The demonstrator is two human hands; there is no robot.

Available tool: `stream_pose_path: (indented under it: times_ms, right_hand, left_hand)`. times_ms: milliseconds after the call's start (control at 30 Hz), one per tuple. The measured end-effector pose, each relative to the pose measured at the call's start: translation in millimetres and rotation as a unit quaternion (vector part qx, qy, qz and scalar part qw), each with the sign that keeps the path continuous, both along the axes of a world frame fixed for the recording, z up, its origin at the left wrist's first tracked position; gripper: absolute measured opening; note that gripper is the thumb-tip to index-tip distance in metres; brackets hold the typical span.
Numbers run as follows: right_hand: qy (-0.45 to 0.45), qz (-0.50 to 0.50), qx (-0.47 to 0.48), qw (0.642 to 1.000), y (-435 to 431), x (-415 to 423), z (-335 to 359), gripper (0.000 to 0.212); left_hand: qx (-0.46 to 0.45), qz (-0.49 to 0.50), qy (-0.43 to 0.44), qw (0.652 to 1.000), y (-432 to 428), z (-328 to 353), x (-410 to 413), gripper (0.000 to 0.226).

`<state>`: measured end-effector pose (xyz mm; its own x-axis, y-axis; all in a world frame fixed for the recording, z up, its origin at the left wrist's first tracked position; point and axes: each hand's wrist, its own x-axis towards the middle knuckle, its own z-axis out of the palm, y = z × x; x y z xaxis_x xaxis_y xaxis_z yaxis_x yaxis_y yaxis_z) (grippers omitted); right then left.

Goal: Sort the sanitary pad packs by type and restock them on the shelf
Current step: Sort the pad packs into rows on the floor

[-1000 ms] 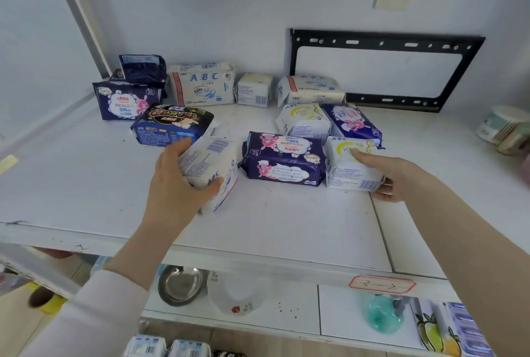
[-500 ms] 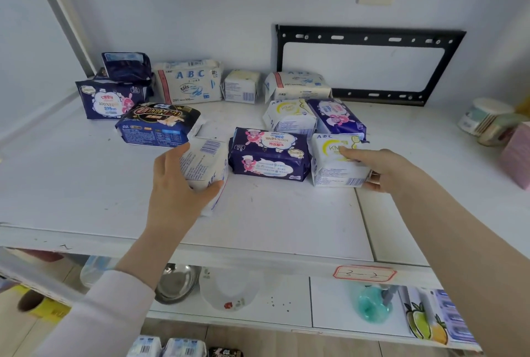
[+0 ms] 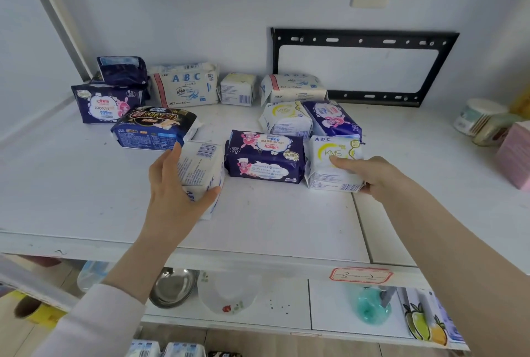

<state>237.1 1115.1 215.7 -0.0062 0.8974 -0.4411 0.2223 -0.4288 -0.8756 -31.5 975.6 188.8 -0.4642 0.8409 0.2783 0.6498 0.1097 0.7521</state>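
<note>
Shelf stock as I saw it through the head camera:

1. Shelf: white, top tier; carried all packs listed
2. Left hand: wrapped round the blue-print white pack, thumb on its near end, fingers along its left side. Pack sat front left of the cluster; I could not tell whether it was lifted clear
3. Right hand: grasped the yellow KMS pack at its right end, forefinger laid across the top. Pack lay front right, on the shelf
4. Front purple pack: lay flat between the two held packs, touching the yellow KMS pack
5. Black pack: just behind the left hand
6. Second yellow pack and rear purple pack: side by side behind items 3 and 4
7. Back row along the wall, left to right: left purple pack with a dark pouch on top, upright ABC pack, small white pack, flat ABC pack
8. Black bracket: fixed on the wall behind
9. Steel bowl: on the tier below
</note>
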Motion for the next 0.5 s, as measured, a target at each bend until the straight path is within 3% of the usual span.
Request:
stream_pose_path:
  times_ms: [233,500]
  right_hand:
    - [0.033,0.014,-0.028,0.999,-11,10,2,0.039]
    - [0.098,-0.040,-0.025,0.994,-67,3,32,0.010]
  left_hand:
    - [-0.025,-0.019,-0.060,0.998,-1,4,-13,0.099]
    - [-0.022,-0.095,-0.163,0.982,10,12,-55,0.070]
